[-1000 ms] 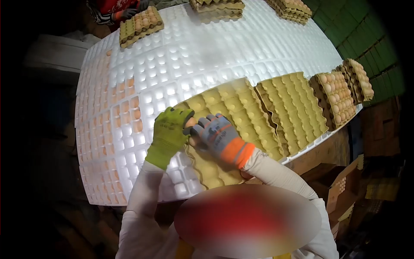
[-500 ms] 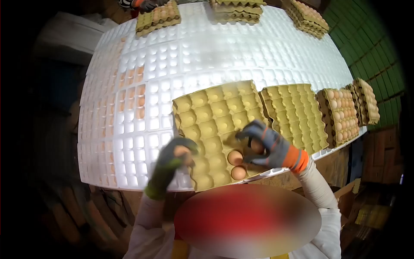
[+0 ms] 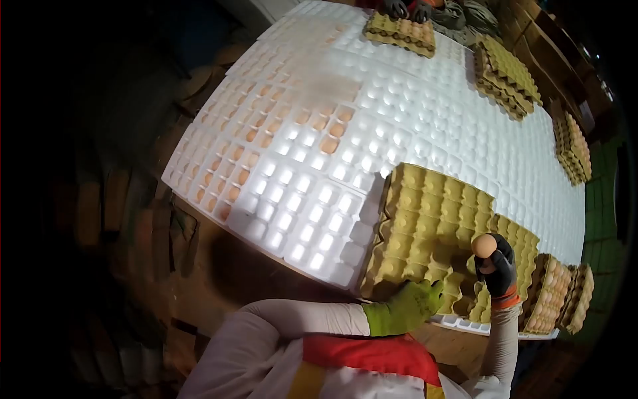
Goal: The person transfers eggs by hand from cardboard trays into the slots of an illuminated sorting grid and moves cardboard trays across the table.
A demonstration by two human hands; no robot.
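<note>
My right hand [image 3: 498, 269], in a dark glove with an orange cuff, is closed around a brown egg [image 3: 484, 246] above the pulp tray [image 3: 425, 213]; part of what looks like a second egg shows below it. My left hand [image 3: 407, 307], in a green glove, is at the tray's near edge. Its fingers are partly hidden, and I cannot tell what it holds. No eggs show in the visible cups of this tray. Another pulp tray [image 3: 522, 233] adjoins it on the right.
White moulded trays [image 3: 302, 216] cover the table, with brown eggs [image 3: 234, 193] in the left ones. Egg-filled pulp trays [image 3: 547, 296] stand at the right. Stacked pulp trays [image 3: 505, 76] are farther back. Another person's gloved hands [image 3: 409, 10] are at a tray [image 3: 399, 33] across the table.
The view has turned left. My right hand has lifted an egg above the tray, and my left hand has moved across its near edge. The two eggs seen in the tray no longer show.
</note>
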